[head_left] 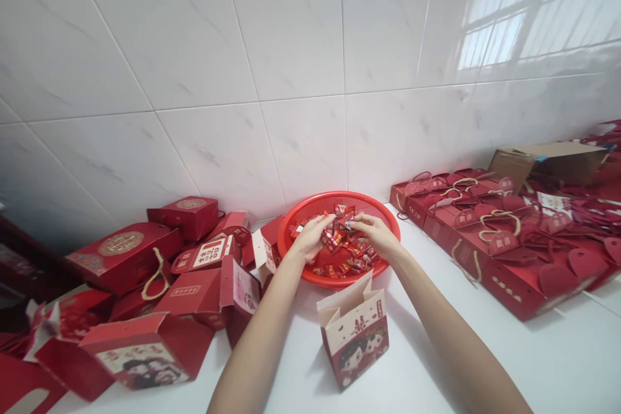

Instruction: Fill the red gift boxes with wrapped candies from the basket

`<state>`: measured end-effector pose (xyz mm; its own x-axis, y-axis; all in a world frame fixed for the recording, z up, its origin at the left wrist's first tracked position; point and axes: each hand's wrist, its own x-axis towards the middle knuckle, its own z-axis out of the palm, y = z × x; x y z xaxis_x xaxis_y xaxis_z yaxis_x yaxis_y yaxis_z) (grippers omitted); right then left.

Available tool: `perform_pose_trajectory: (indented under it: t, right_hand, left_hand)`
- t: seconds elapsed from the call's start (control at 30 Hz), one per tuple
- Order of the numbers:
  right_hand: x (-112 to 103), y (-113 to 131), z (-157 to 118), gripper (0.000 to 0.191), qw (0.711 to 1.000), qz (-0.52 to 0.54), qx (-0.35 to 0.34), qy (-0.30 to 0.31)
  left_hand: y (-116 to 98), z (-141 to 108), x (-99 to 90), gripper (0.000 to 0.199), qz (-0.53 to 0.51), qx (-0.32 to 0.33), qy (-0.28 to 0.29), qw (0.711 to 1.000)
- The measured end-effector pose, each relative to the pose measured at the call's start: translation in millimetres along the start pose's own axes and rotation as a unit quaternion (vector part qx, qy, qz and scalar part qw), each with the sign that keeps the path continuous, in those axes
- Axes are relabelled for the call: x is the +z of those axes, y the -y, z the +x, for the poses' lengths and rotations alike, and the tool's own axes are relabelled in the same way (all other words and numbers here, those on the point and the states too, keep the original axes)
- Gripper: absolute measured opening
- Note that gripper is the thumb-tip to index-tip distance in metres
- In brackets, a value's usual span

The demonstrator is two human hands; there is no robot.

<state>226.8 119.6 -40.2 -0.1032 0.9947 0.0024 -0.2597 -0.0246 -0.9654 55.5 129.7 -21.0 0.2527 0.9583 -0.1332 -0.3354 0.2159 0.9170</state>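
Observation:
A red plastic basket [291,210] with a perforated side stands against the wall, holding several candies [334,270] in shiny red wrappers. Both of my hands are inside it, over the candies. My left hand [312,239] has its fingers curled round wrapped candies, partly hidden behind the palm. From the other side, my right hand [377,234] pinches a wrapped candy [347,224] at its fingertips. In front of the basket, between my forearms, a red and cream paper gift box [356,336] stands upright with its top open. Cartoon figures are printed on its face.
Red gift boxes [145,343] of various shapes lie piled on the left. At right, red boxes with rope handles [485,239] stand in close rows, with a brown cardboard box [514,168] behind. A white tiled wall [301,142] backs the white tabletop [417,343].

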Motion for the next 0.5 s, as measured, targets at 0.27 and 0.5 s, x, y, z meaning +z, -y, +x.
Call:
perform_pose_trajectory:
  t: [0.27,0.5]
  right_hand:
    - [-1.3,-3.5,1.1,0.026,0.999,0.008,-0.040,0.012]
    - [-0.7,-1.0,-0.9,0.025,0.999,-0.002,-0.040,0.005]
  left_hand:
    - [-0.6,-2.4,2.1,0.024,0.042,-0.017,0.008,0.999]
    - [4.7,-2.5,1.6,0.028,0.104,-0.043,0.003,0.994]
